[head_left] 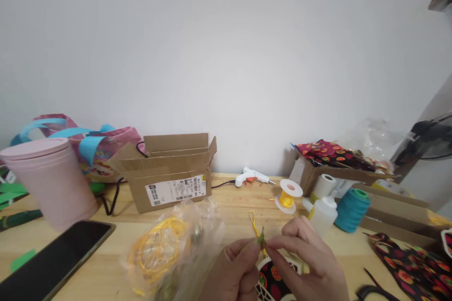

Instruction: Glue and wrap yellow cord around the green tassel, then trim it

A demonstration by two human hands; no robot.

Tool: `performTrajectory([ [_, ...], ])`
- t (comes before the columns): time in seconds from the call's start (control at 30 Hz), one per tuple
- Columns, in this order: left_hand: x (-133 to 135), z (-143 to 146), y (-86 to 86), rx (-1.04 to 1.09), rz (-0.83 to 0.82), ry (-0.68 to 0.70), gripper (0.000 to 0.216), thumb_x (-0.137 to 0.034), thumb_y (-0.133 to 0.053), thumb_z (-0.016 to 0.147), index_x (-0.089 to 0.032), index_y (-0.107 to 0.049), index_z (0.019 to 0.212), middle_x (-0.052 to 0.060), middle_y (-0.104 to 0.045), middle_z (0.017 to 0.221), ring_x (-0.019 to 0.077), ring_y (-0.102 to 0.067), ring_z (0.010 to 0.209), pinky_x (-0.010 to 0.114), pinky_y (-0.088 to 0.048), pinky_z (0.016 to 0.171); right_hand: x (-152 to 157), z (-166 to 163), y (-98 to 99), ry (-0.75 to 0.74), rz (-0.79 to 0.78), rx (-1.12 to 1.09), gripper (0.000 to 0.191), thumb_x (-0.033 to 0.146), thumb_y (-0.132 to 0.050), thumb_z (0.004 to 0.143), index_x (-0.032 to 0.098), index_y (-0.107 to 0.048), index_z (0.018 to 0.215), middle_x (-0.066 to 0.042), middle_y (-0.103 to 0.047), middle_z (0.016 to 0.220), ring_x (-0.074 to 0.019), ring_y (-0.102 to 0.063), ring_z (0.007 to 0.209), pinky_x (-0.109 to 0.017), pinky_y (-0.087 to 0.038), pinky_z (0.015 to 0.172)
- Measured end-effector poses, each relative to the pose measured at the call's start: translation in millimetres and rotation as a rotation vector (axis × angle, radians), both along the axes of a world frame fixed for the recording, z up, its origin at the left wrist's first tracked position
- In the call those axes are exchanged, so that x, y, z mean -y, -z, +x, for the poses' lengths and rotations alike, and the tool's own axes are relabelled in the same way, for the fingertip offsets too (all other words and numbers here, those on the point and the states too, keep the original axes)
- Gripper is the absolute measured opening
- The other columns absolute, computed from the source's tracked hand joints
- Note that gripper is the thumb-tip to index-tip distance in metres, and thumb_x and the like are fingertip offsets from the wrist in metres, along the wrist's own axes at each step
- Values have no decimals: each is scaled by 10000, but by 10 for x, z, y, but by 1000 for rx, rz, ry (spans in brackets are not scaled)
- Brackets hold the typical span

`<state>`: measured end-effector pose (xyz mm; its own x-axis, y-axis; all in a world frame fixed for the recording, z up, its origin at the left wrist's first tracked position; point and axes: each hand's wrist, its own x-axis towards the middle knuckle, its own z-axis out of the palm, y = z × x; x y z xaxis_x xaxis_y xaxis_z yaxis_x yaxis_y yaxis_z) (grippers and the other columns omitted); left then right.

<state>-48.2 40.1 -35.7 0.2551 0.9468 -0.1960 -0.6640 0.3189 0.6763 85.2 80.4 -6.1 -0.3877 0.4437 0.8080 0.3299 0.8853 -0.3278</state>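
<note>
A small green piece (262, 239), perhaps ribbon or leaf-like, is pinched between the fingertips of my left hand (235, 265) and my right hand (312, 263). Both hands are closed on it, low in the head view. A yellow cord (252, 218) ends in a loop just beyond my fingertips and runs down behind the green piece. Beneath the hands lies a flat piece of dark fruit-patterned fabric in a white cut-out frame (275, 275), partly covered by my fingers. The exact kind of the green piece is too small to make out.
Plastic bags with yellow cord (158, 249) lie left of my hands, near a phone (58, 258) and a pink bin (52, 183). Behind stand a cardboard box (176, 174) and a glue gun (252, 177). Rightward are a yellow spool (286, 197), bottle (323, 214) and teal thread (353, 210).
</note>
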Motion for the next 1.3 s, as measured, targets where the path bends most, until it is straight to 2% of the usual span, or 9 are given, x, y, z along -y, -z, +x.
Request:
performTrajectory([
  [0.37,7,17,-4,-40,42,-5,281,-425,-639,619,-161,-550,654,-143,-198,293,7,-85,268,166,-65,295,17,-17,-7,45,82,21,86,96,-559,693,172,-587,722,-2,-467,571,-127,-456,537,-247,-357,462],
  [0.5,-13,43,-52,-107,45,-88,279,-408,-670,583,-141,-592,610,-131,-224,281,3,-104,268,163,-57,291,21,0,-20,93,100,103,84,116,-527,720,183,-561,682,3,-482,561,-126,-450,537,-252,-340,482],
  [0.6,-12,50,-152,-195,51,-177,239,-338,-695,572,-115,-611,554,-93,-356,317,8,-246,293,137,-178,308,24,14,-61,138,177,191,103,134,-512,726,185,-556,647,-4,-495,551,-130,-435,522,-255,-308,474],
  [0.7,-1,46,-224,-251,38,-224,193,-291,-709,558,-115,-629,558,-27,-538,438,73,-464,424,172,-373,438,28,16,-97,195,261,303,150,140,-491,725,185,-554,597,-12,-494,526,-135,-409,498,-262,-269,459],
  [0.9,-6,58,-149,-416,74,-203,185,-305,-688,578,-126,-640,567,-6,-583,478,123,-534,492,198,-403,465,68,4,-107,299,298,420,178,121,-490,665,187,-522,503,-25,-479,495,-152,-397,504,-275,-270,463],
  [1.0,-18,52,-112,-390,63,-192,192,-306,-685,584,-121,-633,588,-16,-570,468,87,-492,433,174,-377,425,87,27,-140,245,178,370,137,106,-501,638,188,-524,530,-20,-489,521,-149,-418,516,-265,-304,458],
  [1.13,-31,19,-89,-259,-17,-174,200,-310,-681,599,-128,-600,610,-121,-319,295,-2,-168,261,126,-152,272,57,95,-161,58,-57,188,118,74,-508,666,181,-545,695,4,-499,579,-125,-470,554,-238,-378,488],
  [1.2,-29,8,-73,-160,-30,-121,212,-332,-673,609,-145,-574,604,-142,-234,284,-2,-84,266,134,-71,263,27,119,-136,15,-94,132,133,74,-523,691,181,-553,764,1,-507,619,-126,-491,593,-241,-402,521],
  [1.3,-16,12,-48,-67,-17,-61,239,-360,-666,611,-157,-542,587,-141,-221,289,1,-80,267,144,-51,269,-3,121,-84,-23,-62,107,122,91,-538,720,192,-573,778,-1,-499,636,-128,-493,607,-250,-401,529],
])
